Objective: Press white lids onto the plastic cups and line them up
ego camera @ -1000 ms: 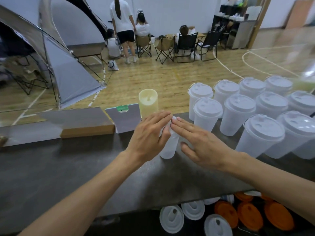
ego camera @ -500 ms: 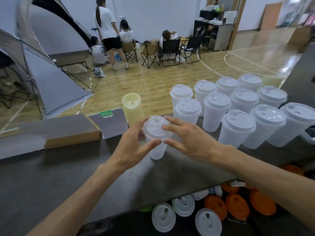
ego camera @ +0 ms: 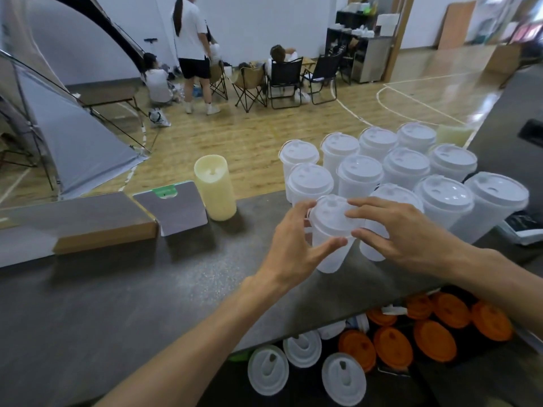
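Observation:
A translucent plastic cup (ego camera: 330,254) with a white lid (ego camera: 330,214) stands on the dark counter (ego camera: 147,289). My left hand (ego camera: 296,248) wraps its left side, thumb across the front below the lid. My right hand (ego camera: 402,233) rests its fingertips on the lid's right edge. Just behind and to the right stand several lidded cups (ego camera: 405,168) packed in rows.
A cream candle-shaped cylinder (ego camera: 214,186), a grey card (ego camera: 173,207) and a flat wooden box (ego camera: 82,221) sit at the counter's far edge. Loose white lids (ego camera: 302,348) and orange lids (ego camera: 435,339) lie below the near edge. People and folding chairs occupy the floor beyond.
The cup with both hands on it has moved right, up against the lidded rows. One second ago my hands covered its top; the lid now shows.

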Available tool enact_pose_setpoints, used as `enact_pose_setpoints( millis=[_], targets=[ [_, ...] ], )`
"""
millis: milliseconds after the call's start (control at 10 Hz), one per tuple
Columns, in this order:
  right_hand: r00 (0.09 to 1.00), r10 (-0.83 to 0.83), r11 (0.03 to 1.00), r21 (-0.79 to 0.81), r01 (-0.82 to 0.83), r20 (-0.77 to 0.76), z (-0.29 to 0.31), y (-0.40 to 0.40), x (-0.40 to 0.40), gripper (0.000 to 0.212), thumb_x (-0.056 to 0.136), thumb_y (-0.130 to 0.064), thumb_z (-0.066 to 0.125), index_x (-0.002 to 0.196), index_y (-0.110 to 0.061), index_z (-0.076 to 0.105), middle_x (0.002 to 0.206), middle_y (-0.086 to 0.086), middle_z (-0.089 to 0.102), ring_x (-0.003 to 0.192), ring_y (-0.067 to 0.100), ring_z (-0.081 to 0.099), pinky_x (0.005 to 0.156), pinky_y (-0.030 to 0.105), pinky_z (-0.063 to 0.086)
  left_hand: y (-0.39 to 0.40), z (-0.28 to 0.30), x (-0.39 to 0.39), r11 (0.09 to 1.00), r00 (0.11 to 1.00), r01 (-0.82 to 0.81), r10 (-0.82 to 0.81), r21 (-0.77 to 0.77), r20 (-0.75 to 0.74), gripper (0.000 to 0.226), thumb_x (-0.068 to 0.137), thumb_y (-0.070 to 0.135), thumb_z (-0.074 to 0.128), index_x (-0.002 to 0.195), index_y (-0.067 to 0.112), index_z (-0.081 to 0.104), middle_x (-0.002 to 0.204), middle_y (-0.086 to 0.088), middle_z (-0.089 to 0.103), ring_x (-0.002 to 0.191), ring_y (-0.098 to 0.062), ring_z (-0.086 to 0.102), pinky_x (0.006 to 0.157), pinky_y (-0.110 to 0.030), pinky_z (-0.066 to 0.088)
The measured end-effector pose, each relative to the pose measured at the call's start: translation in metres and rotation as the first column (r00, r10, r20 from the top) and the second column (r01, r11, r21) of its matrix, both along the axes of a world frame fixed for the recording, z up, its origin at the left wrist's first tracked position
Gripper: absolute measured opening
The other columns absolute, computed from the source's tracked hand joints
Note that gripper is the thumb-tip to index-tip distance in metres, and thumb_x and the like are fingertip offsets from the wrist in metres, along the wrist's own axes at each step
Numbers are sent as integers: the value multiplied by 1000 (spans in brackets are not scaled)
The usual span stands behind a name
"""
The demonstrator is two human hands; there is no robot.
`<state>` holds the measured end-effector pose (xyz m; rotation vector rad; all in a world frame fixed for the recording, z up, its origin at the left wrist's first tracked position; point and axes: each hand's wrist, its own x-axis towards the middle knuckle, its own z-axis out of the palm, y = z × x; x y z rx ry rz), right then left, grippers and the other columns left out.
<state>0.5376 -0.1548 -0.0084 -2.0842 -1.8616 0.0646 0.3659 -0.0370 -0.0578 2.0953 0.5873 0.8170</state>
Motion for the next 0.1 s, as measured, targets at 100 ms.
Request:
enact_pose_setpoints(
  millis=[100],
  targets=[
    [1000, -10, 1000, 21, 11, -23, 3, 1, 0, 41, 90, -48, 57, 129, -34, 58, 144, -13, 47, 135, 7, 38, 111, 30, 27, -2, 2, -3, 1000, 1000, -25, 25, 13, -18, 74, 77, 52, 77, 136, 21, 45, 133, 3, 56, 113, -7, 57, 91, -32, 55]
  ],
)
